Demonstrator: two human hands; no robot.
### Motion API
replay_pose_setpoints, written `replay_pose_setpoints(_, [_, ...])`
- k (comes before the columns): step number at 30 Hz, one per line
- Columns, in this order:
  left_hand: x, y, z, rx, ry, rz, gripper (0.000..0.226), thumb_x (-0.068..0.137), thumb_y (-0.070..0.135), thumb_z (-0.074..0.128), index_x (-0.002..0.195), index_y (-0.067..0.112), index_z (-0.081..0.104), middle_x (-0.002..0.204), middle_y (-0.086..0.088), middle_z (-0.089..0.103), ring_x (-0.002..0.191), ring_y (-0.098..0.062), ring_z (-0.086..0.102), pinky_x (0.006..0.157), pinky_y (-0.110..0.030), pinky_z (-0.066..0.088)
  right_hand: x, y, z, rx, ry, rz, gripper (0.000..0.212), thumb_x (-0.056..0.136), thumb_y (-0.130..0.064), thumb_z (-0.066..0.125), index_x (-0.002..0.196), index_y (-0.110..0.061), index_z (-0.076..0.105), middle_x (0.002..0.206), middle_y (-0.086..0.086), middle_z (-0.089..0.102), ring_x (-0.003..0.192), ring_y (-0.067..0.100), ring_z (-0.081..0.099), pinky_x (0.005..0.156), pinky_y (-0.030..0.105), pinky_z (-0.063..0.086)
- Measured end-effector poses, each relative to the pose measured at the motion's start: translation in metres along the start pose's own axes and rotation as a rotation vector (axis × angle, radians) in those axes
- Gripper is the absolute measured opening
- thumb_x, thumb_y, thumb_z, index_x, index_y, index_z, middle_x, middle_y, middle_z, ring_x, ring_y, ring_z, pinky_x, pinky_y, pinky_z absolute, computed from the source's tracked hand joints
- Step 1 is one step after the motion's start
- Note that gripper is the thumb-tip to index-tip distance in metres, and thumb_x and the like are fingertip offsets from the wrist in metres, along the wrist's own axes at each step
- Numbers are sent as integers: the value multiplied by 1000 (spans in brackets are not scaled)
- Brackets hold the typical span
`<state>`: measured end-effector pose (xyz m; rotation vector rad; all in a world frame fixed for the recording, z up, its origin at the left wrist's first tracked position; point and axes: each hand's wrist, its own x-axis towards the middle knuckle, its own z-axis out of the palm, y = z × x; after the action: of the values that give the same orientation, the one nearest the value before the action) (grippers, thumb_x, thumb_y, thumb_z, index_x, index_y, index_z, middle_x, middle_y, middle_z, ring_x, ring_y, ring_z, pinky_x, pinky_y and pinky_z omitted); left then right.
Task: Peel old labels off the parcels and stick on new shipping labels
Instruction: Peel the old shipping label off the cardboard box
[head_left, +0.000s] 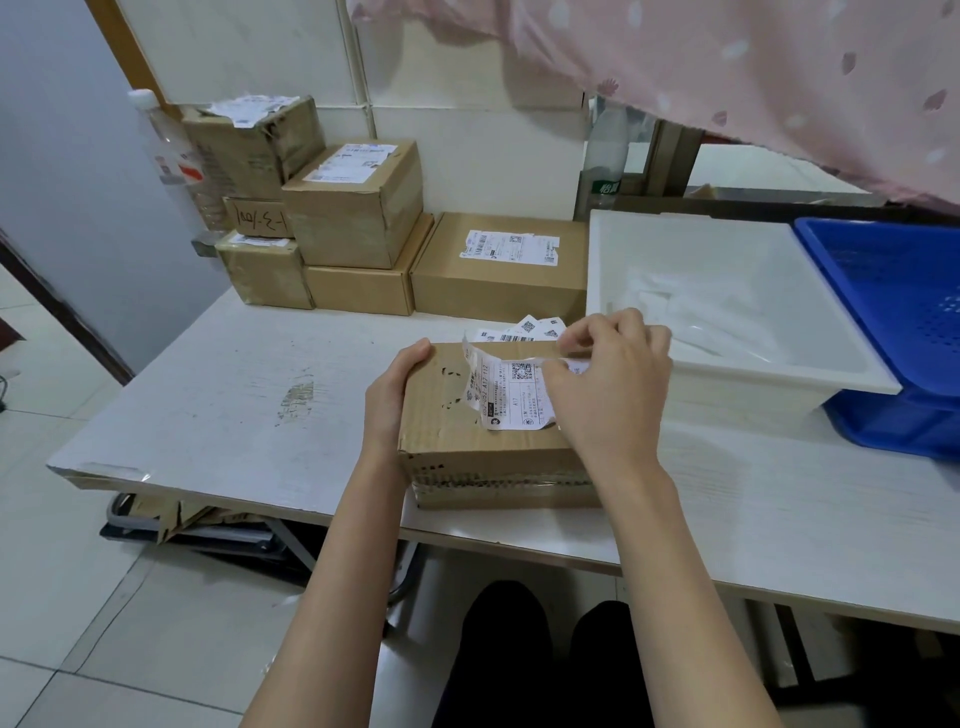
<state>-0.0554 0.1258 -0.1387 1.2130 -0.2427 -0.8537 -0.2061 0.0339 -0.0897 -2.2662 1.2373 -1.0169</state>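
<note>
Right hand (608, 384) pinching the lifted far edge of the old label (511, 395), fingers curled round the thin paper. Left hand (395, 395) clasping the left side of the box (467, 447), steadying it on the near part of the table (234, 395). Label: light, limp, likely to tear, as the ragged scraps on the cardboard suggest; best taken low at the peel line, pulled slowly. Box: stiff, probably light. Right part of label hidden under the hand. More printed labels (530, 330) just behind the box, partly covered. Contents of the white tray (727, 249) at right too pale to make out.
</note>
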Motion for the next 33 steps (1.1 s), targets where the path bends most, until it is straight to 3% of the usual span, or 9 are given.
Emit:
replay_pose_setpoints(2, [0,0,0,-7,-2,0,38,69,46,72,90,15,69,99,-11,66,88,-27,63,80,-42,48,-1,0,3,-92,57,15,7,84,-20,61,86,-18,67,100,-6,50,104,21,37,88,28,33])
replay_pose_setpoints(6, [-1,1,1,5,5,9,39,69,46,72,93,15,68,101,-11,65,90,-27,62,79,-41,48,1,2,5,-80,33,-38,16,90,-16,53,85,-10,67,104,1,54,97,17,30,88,30,35])
replay_pose_setpoints(12, [-2,2,2,-10,4,6,37,69,44,72,90,14,69,101,-11,64,91,-28,61,79,-40,48,0,0,2,-74,12,-18,12,92,-14,50,97,-13,61,106,0,56,102,23,40,85,31,36])
replay_pose_setpoints(17, [-1,2,3,-10,9,-4,42,64,46,75,91,14,69,102,-12,64,92,-28,61,82,-42,47,2,5,-4,24,-76,-68,11,95,-10,54,91,-10,64,105,3,53,98,19,35,87,31,39])
replay_pose_setpoints(22, [-2,2,3,-1,14,-6,51,56,51,78,90,15,70,102,-11,65,92,-29,60,84,-44,45,1,5,-2,-114,-103,-107,17,99,-13,46,101,-8,62,113,4,50,105,23,37,90,32,37])
replay_pose_setpoints(27, [-4,3,3,-10,18,-13,48,58,50,78,90,16,70,100,-10,65,92,-29,60,83,-43,45,-1,5,-4,-26,-92,-73,17,96,-9,46,92,-8,62,107,0,52,102,19,38,88,33,40])
replay_pose_setpoints(31, [-6,4,3,-5,0,-3,47,61,50,77,92,16,69,101,-10,64,92,-29,60,81,-42,46,-2,4,-6,143,-31,16,12,88,-5,56,83,-13,64,96,-10,49,96,15,46,68,19,38])
replay_pose_setpoints(33, [-5,4,3,-5,-12,8,42,66,48,75,92,16,68,98,-9,64,87,-26,61,74,-37,49,-4,3,-9,164,6,31,17,88,-5,58,92,-18,68,98,-13,51,99,12,42,67,11,35])
